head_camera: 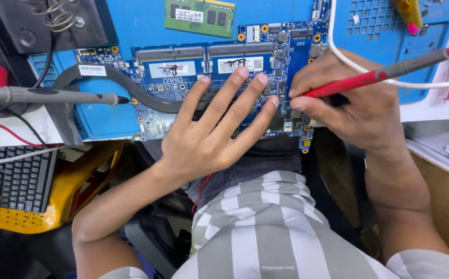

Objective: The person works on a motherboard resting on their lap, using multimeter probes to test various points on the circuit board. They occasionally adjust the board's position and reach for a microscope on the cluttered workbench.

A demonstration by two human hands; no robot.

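The left hand [211,137] lies flat, fingers spread, on the blue circuit board [183,82], steadying it on the surface [105,121]. The right hand [348,103] grips the red probe [369,77] pen-fashion, its tip touching the board's right portion for precise contact.

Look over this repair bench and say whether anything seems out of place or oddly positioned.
One thing: the blue circuit board overhangs the front edge of the blue mat, steadied only by the flat left hand while the right hand presses a red probe on it. No damage shows.
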